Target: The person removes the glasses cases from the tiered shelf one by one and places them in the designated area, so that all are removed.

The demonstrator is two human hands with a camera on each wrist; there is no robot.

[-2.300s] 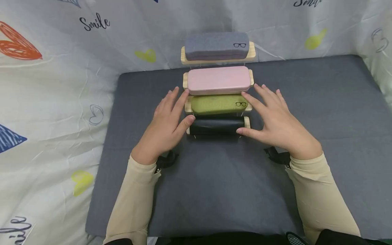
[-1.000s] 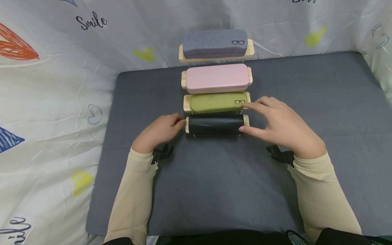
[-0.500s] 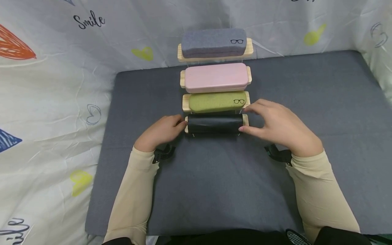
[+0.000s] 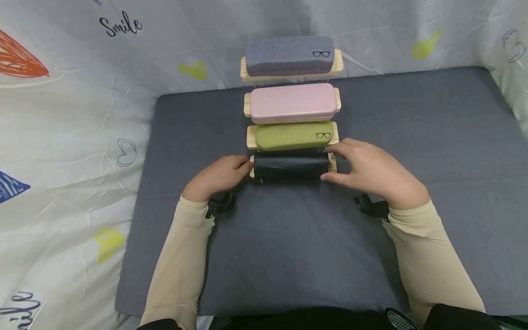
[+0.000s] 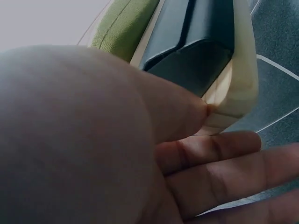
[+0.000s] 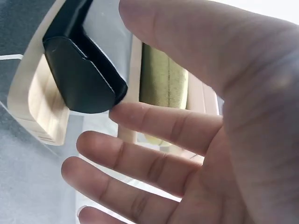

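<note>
A black glasses case (image 4: 290,166) lies on the lowest tier of a wooden and clear display stand. My left hand (image 4: 218,176) pinches the left end of that tier's wooden shelf (image 5: 240,100), thumb on top and a finger below, as the left wrist view shows. At the case's other end is my right hand (image 4: 371,169), thumb and index spread around it. In the right wrist view its index fingertip (image 6: 122,114) touches the case's end corner, while the other fingers stay extended. Whether the thumb touches the case I cannot tell.
Behind the black case, on rising tiers, sit a green glasses case (image 4: 293,136), a pink glasses case (image 4: 293,103) and a grey glasses case (image 4: 288,55). A grey cloth (image 4: 288,256) covers the table. Printed white fabric (image 4: 82,160) hangs behind and to the left.
Both hands came down from beside the pink and green cases. My left hand took hold of the lowest shelf's end. My right thumb and index drew closer around the black case's end.
</note>
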